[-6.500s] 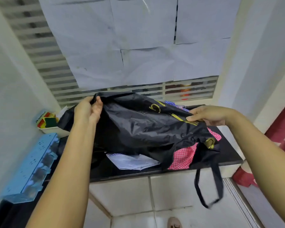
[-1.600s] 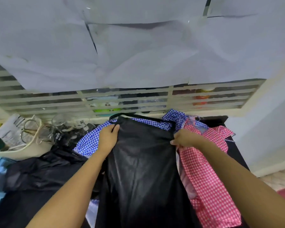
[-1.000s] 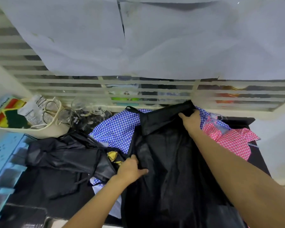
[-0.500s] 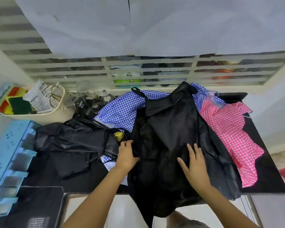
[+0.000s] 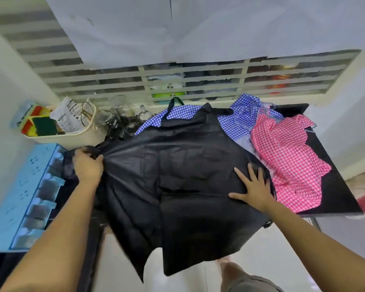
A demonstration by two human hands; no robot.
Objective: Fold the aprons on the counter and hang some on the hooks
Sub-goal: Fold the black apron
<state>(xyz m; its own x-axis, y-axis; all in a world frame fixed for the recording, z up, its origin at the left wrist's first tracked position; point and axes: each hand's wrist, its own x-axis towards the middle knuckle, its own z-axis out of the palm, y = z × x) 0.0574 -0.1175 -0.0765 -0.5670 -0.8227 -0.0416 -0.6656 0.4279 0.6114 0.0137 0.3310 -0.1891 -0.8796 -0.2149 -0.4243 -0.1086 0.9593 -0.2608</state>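
Head view, black apron (image 5: 177,175) spread over the counter (image 5: 333,197) and hanging off its front edge, left hand (image 5: 86,165) gripping its left corner, right hand (image 5: 253,186) pressed flat, fingers spread, on its right side.

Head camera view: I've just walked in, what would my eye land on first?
A big black apron spread across the middle of the dark counter, its lower part hanging over the front edge. The left hand grips its bunched left edge while the right hand presses flat on its right side. Just right of it lies a crumpled pink checked apron.
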